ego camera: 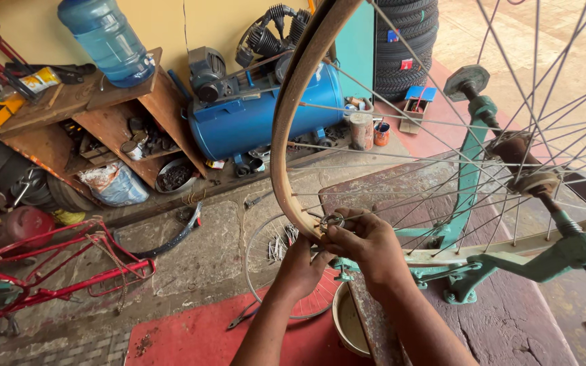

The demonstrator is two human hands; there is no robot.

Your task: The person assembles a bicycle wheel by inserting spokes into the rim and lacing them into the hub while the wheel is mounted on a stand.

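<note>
Centrally, we see a bicycle wheel (401, 146) mounted upright in a green truing stand (473, 203), its rim (293, 102) arching from the top of the view down toward us. Our right hand (367, 245) pinches a small round spoke wrench (332, 221) between thumb and fingertips, the tool seated against the inner face of the rim at its near, low point. Our left hand (304, 266) lies just below and to the left, fingers curled under the rim; how tightly it grips we cannot tell, since the rim and the right hand cover its fingertips. The relation that matters: the wrench sits directly above the left hand and at the right hand's fingertips, so the right hand is the nearer one, and the spoke it engages runs up and to the right toward the hub (530, 177). Beyond, we note a blue air compressor (259, 112) against the far wall, a large water bottle (106, 41) on a wooden shelf (76, 95), a red bicycle frame (55, 271) at left, and a second wheel (279, 271) lying on the floor beneath our hands.
</note>
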